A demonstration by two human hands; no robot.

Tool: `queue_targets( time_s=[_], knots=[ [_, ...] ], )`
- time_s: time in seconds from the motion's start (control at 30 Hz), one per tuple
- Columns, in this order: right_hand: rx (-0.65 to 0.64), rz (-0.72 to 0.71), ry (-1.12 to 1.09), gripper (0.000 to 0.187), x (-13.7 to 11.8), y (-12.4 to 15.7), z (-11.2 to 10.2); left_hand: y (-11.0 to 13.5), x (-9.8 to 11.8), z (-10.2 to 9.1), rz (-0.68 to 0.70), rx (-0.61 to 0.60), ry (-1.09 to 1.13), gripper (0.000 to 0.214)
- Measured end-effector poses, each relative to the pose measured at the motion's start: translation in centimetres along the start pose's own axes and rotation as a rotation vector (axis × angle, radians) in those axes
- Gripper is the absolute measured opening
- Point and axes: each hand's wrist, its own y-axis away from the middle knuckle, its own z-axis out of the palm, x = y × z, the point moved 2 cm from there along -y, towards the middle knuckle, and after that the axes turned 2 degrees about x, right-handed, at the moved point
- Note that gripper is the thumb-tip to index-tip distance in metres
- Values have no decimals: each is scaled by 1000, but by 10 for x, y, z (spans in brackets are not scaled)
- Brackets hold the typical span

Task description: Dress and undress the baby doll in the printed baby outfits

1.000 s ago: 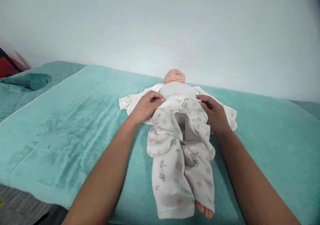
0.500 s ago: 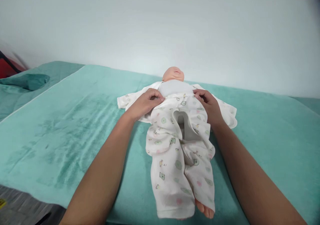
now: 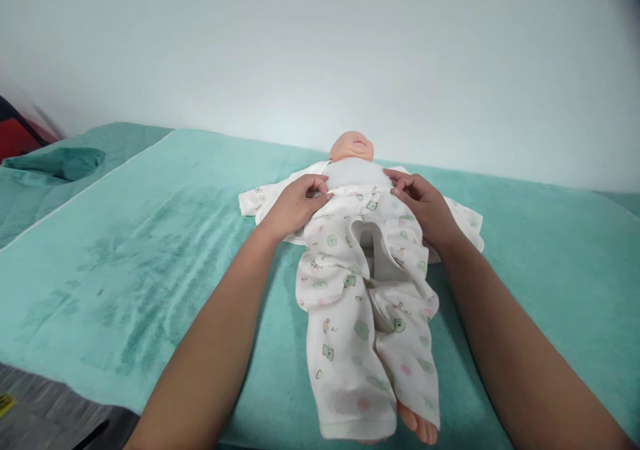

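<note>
A baby doll (image 3: 352, 146) lies on its back, head toward the wall. It wears white printed baby pants (image 3: 345, 330) with an open crotch, and a foot (image 3: 419, 426) shows below the hem on the right. An open printed jacket (image 3: 265, 200) spreads out under its arms, around the bare pale torso (image 3: 357, 172). My left hand (image 3: 299, 203) is at the left end of the waistband, thumb and index finger a little apart. At the waistband's right end rests my right hand (image 3: 425, 207), fingers spread, thumb on the cloth.
A green plush cover (image 3: 125, 283) is spread under the doll. Behind stands a white wall (image 3: 320, 50). At the far left are a quilted green cover with a dark opening (image 3: 60, 163) and a red and black object (image 3: 17, 133). Grey floor (image 3: 40, 410) shows at lower left.
Fingers of both hands have moved apart at the waistband, the index fingers lifting toward the torso. The whole view has shifted slightly, and the pants look much the same.
</note>
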Motion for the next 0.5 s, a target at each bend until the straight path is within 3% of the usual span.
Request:
queue_targets(
  time_s=[0.27, 0.37, 0.5],
  knots=[
    [132, 19, 360, 21, 5, -25, -1, -35, -10, 8, -58, 266, -177, 11],
    [170, 66, 527, 21, 8, -43, -2, -50, -14, 11, -83, 287, -210, 10],
    [207, 137, 581, 23, 9, -54, -2, -57, -14, 15, -106, 269, -204, 13]
  ],
)
